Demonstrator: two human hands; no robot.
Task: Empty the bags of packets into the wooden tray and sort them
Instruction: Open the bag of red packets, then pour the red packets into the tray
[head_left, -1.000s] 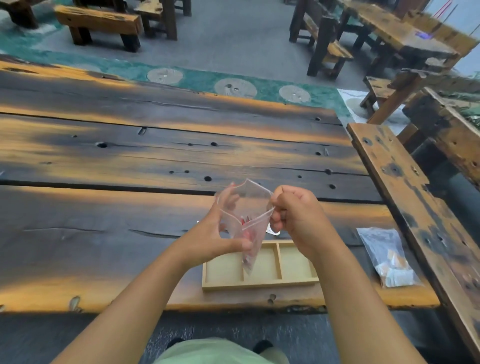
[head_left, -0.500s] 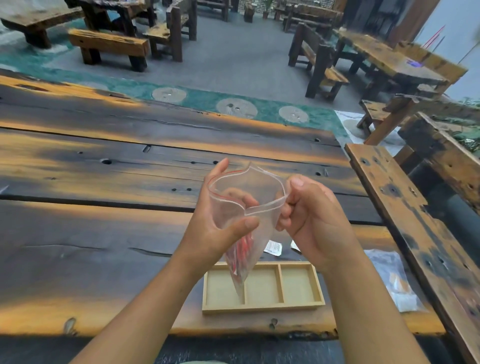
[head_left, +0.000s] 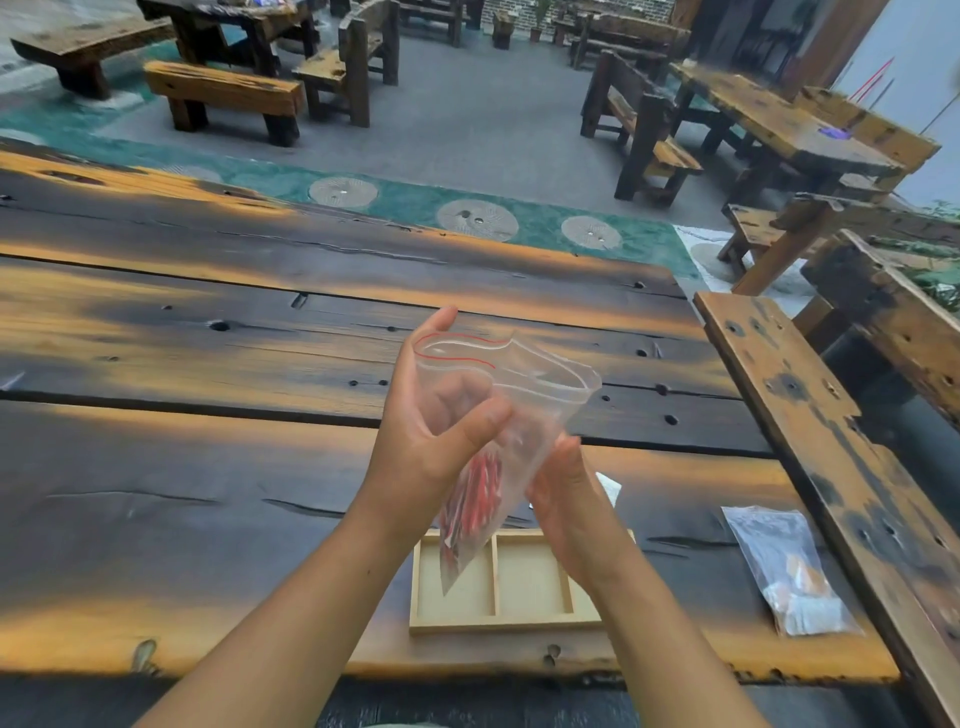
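A clear zip bag (head_left: 524, 395) hangs mouth-up and open above the wooden tray (head_left: 524, 618). Red packets (head_left: 475, 499) are bunched in its lower tip. My left hand (head_left: 431, 436) grips the bag near its mouth, thumb pressed on the front, fingers behind. My right hand (head_left: 563, 493) touches the bag's lower right side with its fingers fairly straight. The tray has three compartments with nothing visible in them. A second clear bag (head_left: 789, 571) with white and orange packets lies flat to the right of the tray. A white packet (head_left: 609, 488) lies on the table behind my right hand.
The dark wooden table (head_left: 208, 467) has its near edge just below the tray. A wooden bench plank (head_left: 841, 467) runs along the table's right side. Other benches and tables stand across the grey floor beyond.
My right hand has let go of the bag's mouth and dropped to its lower side. The bag's mouth has spread wider. The camera has tilted up.
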